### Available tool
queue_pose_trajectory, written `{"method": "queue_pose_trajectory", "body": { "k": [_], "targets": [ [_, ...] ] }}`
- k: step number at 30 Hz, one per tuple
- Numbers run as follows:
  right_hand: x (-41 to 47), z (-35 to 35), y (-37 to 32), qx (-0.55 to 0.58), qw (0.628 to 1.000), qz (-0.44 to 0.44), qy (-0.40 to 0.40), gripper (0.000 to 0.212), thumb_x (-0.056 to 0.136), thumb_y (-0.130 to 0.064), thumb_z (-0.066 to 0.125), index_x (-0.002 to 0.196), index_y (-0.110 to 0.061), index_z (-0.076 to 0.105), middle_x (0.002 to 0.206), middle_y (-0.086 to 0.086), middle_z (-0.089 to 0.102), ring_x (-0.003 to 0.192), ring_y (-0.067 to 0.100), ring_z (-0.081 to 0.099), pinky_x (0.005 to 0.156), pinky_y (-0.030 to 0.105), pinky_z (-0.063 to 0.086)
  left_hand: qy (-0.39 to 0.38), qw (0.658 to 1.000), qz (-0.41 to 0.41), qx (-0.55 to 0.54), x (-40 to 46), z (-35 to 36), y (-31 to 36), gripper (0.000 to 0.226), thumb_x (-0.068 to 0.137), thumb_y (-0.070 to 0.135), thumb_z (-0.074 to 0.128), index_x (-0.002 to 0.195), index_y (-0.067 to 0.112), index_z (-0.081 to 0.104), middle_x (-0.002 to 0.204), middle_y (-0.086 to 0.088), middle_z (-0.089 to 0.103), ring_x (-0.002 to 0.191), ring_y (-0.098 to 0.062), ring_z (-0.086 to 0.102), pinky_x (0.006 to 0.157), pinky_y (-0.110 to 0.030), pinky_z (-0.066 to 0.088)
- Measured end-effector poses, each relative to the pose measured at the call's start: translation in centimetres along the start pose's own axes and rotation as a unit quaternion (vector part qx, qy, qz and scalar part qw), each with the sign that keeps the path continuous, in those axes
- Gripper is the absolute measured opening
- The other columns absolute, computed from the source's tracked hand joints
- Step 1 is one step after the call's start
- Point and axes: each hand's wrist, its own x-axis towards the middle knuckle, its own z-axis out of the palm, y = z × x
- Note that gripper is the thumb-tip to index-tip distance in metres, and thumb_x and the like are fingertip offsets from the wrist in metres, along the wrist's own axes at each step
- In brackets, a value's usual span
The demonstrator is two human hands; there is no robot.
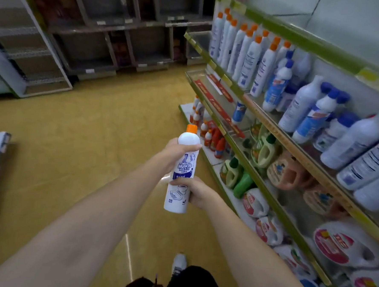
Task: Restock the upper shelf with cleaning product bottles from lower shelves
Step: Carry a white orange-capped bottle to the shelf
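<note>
"Mr Muscle" on the label of the white orange-capped bottle [181, 171].

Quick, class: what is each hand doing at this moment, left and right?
Left hand: fingers curled round the upper part of the white bottle.
Right hand: fingers gripping the lower part of that bottle.

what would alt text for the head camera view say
A person holds a white Mr Muscle bottle with an orange cap in both hands, left hand near its top and right hand near its base, in a shop aisle. Shelves of cleaning bottles stand to the right.
</note>
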Motion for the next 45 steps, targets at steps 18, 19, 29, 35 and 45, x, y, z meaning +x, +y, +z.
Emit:
{"method": "queue_pose_trajectory", "body": {
  "k": [18,19,29,35,45],
  "targets": [
    [22.0,-4.0,-25.7,-0.026,0.982,-0.086,0.167,0.049,0.071,-0.005,0.082,0.118,-0.008,0.068,0.111,0.016,0.075,0.103,0.034,0.071,0.096,0.05,0.055,-0.144,0.986,0.084,0.029,27.5,-5.0,22.8,0.046,0.073,0.024,0.087,0.11,0.011,0.064,0.086,-0.008,0.076,0.065,-0.02,0.073,0.054,-0.03,0.058],
    [23.0,-3.6,-27.4,-0.021,0.978,-0.099,0.184,0.044,0.073,-0.004,0.08,0.115,-0.009,0.069,0.11,0.016,0.075,0.102,0.034,0.071,0.097,0.05,0.055,-0.159,0.982,0.091,0.039,28.9,-5.3,24.5,0.046,0.073,0.024,0.087,0.111,0.011,0.065,0.085,-0.008,0.076,0.064,-0.019,0.073,0.053,-0.029,0.056],
    [29.5,-3.8,-44.9,-0.029,0.919,-0.212,0.331,0.051,0.066,-0.011,0.088,0.114,-0.014,0.07,0.107,0.009,0.077,0.102,0.032,0.072,0.096,0.052,0.055,-0.3,0.933,0.19,0.059,37.8,-5.5,42.5,0.051,0.075,0.022,0.085,0.119,0.012,0.061,0.097,-0.011,0.075,0.076,-0.023,0.073,0.062,-0.035,0.059],
    [30.9,-6.0,-54.2,-0.034,0.878,-0.271,0.393,0.054,0.061,-0.01,0.087,0.111,-0.012,0.07,0.104,0.007,0.078,0.102,0.031,0.072,0.099,0.052,0.054,-0.35,0.904,0.243,0.05,41.1,-3.1,51.5,0.044,0.078,0.017,0.082,0.116,0.007,0.062,0.087,-0.009,0.072,0.066,-0.02,0.07,0.058,-0.03,0.057],
    [35.7,-14.9,-69.6,-0.072,0.828,-0.362,0.422,0.06,0.049,-0.015,0.089,0.107,-0.01,0.074,0.101,0.008,0.078,0.097,0.031,0.074,0.095,0.048,0.057,-0.362,0.89,0.273,-0.043,50.1,2.5,64.2,0.06,0.062,0.015,0.093,0.113,-0.001,0.064,0.094,-0.019,0.072,0.085,-0.037,0.072,0.082,-0.055,0.059]
  ]
}}
